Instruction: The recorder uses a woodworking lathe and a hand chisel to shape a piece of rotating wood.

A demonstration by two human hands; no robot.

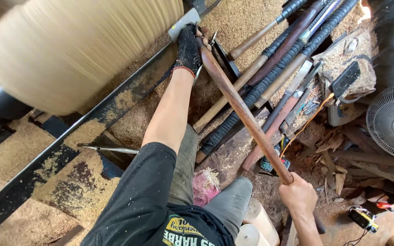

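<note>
Both hands grasp the long wooden-handled chisel [245, 114]: gloved left hand [188, 48] at its tip beside the spinning wood blank [69, 45], bare right hand [298, 196] clenching its end. Spare tools [288, 50] crowd right of it.

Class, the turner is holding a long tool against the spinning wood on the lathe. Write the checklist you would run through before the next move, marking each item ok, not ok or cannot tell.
1. Left hand gloved and gripping the tool near its tip: ok.
2. Right hand on the handle's far end: ok.
3. Tool resting on the rest: cannot tell, the hand hides it.
4. Cutting edge touching the spinning wood: cannot tell.
5. Spare tools lying apart from the wood: ok.
6. Fan off: cannot tell.
</note>
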